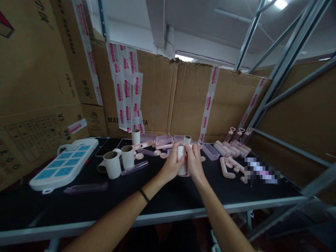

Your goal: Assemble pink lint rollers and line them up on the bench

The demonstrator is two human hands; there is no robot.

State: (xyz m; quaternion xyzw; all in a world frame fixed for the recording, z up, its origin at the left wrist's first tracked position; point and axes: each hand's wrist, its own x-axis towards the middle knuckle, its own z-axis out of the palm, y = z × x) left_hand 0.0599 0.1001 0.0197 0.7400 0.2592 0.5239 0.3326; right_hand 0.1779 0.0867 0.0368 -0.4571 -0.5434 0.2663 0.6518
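Note:
Both my hands meet over the middle of the black table top. My left hand (171, 165) is closed around a white roll (181, 168). My right hand (194, 163) grips a pale pink plastic piece (188, 171) pressed against the roll's right side. How the two fit together is hidden by my fingers. Behind my hands stands a cardboard tube (187, 139). Loose pink plastic parts (164, 142) and lilac transparent trays (210, 152) lie around it. More pink parts (228, 168) rest to the right of my hands.
Several white tubes (113, 166) stand or lie at left, near clear lilac plastic pieces (86, 188). A white power strip (65, 162) lies further left. Pink rollers with heart-shaped ends (232, 148) are grouped at right. Cardboard walls (154, 94) and metal posts (283, 45) enclose the table.

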